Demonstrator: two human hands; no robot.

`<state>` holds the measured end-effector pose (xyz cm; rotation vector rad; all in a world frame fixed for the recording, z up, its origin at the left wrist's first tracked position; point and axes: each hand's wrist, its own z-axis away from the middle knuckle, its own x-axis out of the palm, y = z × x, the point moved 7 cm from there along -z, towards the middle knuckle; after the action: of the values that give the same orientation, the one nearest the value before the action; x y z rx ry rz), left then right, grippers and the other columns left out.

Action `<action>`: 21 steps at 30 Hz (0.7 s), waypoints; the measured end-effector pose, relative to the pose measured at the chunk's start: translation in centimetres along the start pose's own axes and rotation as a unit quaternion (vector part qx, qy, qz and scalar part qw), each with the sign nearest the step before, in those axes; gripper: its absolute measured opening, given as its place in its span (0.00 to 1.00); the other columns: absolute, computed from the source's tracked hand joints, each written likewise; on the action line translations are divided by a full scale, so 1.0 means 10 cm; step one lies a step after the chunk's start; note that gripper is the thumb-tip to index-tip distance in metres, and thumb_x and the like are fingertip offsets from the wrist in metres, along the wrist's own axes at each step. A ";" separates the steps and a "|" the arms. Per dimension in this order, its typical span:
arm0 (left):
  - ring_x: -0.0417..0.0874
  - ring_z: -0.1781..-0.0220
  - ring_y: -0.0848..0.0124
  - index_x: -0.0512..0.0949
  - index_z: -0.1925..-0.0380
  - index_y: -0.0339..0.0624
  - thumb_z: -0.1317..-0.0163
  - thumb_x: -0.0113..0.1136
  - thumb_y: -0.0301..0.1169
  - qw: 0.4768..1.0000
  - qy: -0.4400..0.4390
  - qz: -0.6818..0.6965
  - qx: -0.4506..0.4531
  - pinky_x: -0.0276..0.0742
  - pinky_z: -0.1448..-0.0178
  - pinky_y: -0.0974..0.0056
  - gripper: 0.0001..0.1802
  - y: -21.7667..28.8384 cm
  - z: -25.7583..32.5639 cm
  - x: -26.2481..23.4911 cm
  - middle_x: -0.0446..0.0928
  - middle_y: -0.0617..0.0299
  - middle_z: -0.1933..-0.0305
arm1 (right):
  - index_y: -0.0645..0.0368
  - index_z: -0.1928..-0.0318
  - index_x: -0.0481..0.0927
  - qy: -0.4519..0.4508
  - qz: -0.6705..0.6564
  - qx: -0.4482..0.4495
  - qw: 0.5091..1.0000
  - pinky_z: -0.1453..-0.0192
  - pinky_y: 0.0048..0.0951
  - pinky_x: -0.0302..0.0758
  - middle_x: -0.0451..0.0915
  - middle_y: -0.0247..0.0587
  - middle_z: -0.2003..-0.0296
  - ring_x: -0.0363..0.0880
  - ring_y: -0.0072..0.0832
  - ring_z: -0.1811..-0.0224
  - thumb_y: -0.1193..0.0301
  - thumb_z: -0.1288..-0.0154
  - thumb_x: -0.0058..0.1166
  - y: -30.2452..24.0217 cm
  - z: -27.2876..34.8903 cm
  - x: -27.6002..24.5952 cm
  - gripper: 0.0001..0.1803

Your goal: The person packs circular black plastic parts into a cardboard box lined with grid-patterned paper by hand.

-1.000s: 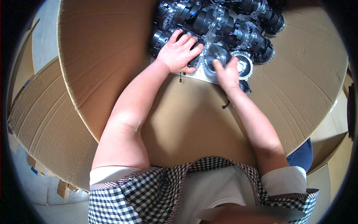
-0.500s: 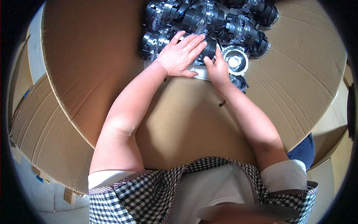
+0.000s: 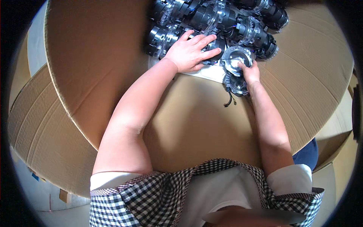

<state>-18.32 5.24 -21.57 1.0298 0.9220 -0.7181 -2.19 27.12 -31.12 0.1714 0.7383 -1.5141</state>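
My left hand (image 3: 193, 53) lies with fingers spread over a black cylindrical lamp unit (image 3: 218, 48) in the nearest row. My right hand (image 3: 250, 72) grips the right edge of a round lamp with a clear rim (image 3: 233, 56); the thumb rests on its shiny face and the fingers go behind it. Just below that one, a second clear-faced lamp (image 3: 237, 84) lies with a short black cable (image 3: 228, 100) hanging from it. A white sheet or tray (image 3: 211, 72) shows under the units.
Several more black lamp units with clear rims (image 3: 211, 17) lie in rows at the far side of a deep cardboard box. Its tall brown walls rise at the left (image 3: 83, 56) and right (image 3: 314, 64). The near part of the box is brown cardboard (image 3: 196, 125).
My right hand has moved right, from the black unit beside my left hand to the round lamp, which now sits turned slightly. My left hand has shifted a little right, its fingers wider apart.
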 end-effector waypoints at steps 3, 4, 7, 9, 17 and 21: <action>0.68 0.33 0.62 0.64 0.36 0.71 0.52 0.68 0.46 1.000 0.002 0.007 0.006 0.58 0.30 0.44 0.41 -0.02 0.02 0.00 0.57 0.61 0.28 | 0.69 0.48 0.73 -0.094 -0.027 0.038 0.994 0.57 0.31 0.78 0.83 0.45 0.63 0.81 0.32 0.65 0.67 0.43 0.63 0.00 0.11 0.07 0.26; 0.68 0.33 0.62 0.64 0.36 0.71 0.52 0.68 0.46 1.000 0.003 0.006 0.006 0.58 0.30 0.44 0.41 -0.02 0.03 -0.02 0.57 0.61 0.28 | 0.68 0.52 0.74 -0.168 -0.043 0.080 0.982 0.64 0.27 0.78 0.83 0.43 0.66 0.80 0.26 0.71 0.68 0.42 0.62 0.00 0.18 0.13 0.21; 0.67 0.33 0.62 0.65 0.36 0.71 0.53 0.68 0.45 1.000 -0.012 0.008 -0.006 0.57 0.29 0.44 0.40 -0.03 0.05 -0.01 0.58 0.61 0.28 | 0.65 0.60 0.74 -0.245 -0.157 0.179 0.940 0.80 0.19 0.69 0.80 0.42 0.72 0.71 0.18 0.81 0.71 0.36 0.54 0.21 0.19 0.14 0.10; 0.67 0.33 0.62 0.65 0.36 0.71 0.53 0.68 0.44 1.000 -0.004 0.014 -0.004 0.57 0.29 0.44 0.40 -0.02 0.03 -0.04 0.58 0.61 0.28 | 0.69 0.60 0.71 -0.264 -0.303 0.390 0.828 0.86 0.16 0.61 0.77 0.46 0.72 0.67 0.17 0.83 0.69 0.30 0.43 0.28 0.38 0.20 0.12; 0.62 0.30 0.63 0.72 0.42 0.56 0.55 0.67 0.53 0.998 0.064 0.022 0.016 0.54 0.28 0.46 0.38 0.13 -0.12 -0.14 0.64 0.63 0.32 | 0.60 0.60 0.75 -0.417 -0.308 0.280 0.808 0.84 0.15 0.75 0.80 0.43 0.76 0.76 0.19 0.85 0.65 0.28 0.47 -0.03 0.43 0.94 0.10; 0.68 0.34 0.62 0.70 0.41 0.52 0.55 0.67 0.59 0.992 0.079 0.078 0.067 0.58 0.30 0.50 0.42 0.34 -0.35 -0.09 0.66 0.63 0.33 | 0.56 0.63 0.75 -0.354 -0.241 0.242 0.871 0.88 0.12 0.71 0.79 0.32 0.80 0.75 0.16 0.87 0.65 0.30 0.51 -0.22 0.49 0.87 0.09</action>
<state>-16.83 9.77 -20.17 1.2769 0.9261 -0.5784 -3.58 17.01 -31.23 -0.2161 -0.2262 -2.0402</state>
